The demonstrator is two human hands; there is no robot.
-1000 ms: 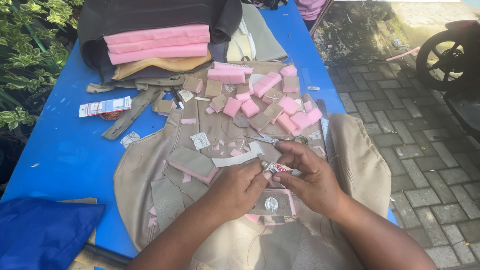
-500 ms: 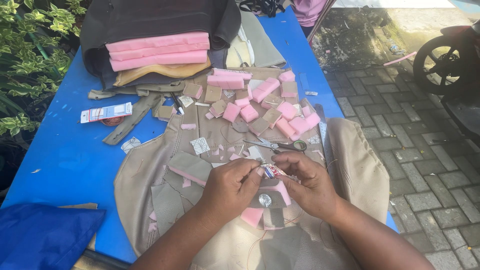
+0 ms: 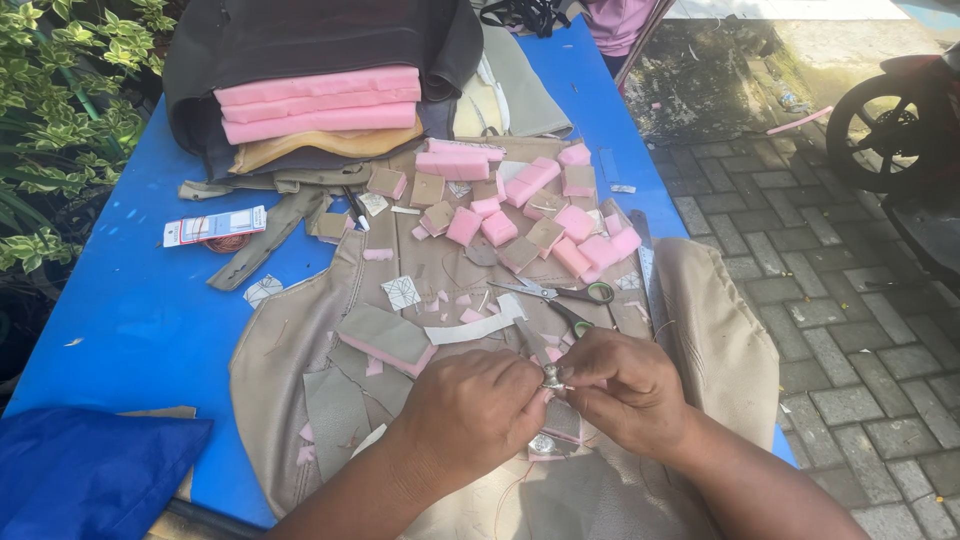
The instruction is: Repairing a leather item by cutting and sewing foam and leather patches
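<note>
I see a blue table [image 3: 130,330] covered mid-way by a large beige fabric cover [image 3: 720,350]. At the far end a dark fabric pile [image 3: 300,40] holds stacked pink foam sheets [image 3: 320,105]. Small pink foam blocks [image 3: 500,225] lie scattered across the beige cover, scissors [image 3: 555,293] just nearer, green handles to the right. Near edge: my left hand [image 3: 470,410] and right hand [image 3: 625,390] meet over the cover, fingers of both pinched closed on a small metal piece [image 3: 551,378] between the fingertips. A round metal snap [image 3: 543,443] sits just below the hands on the fabric.
</note>
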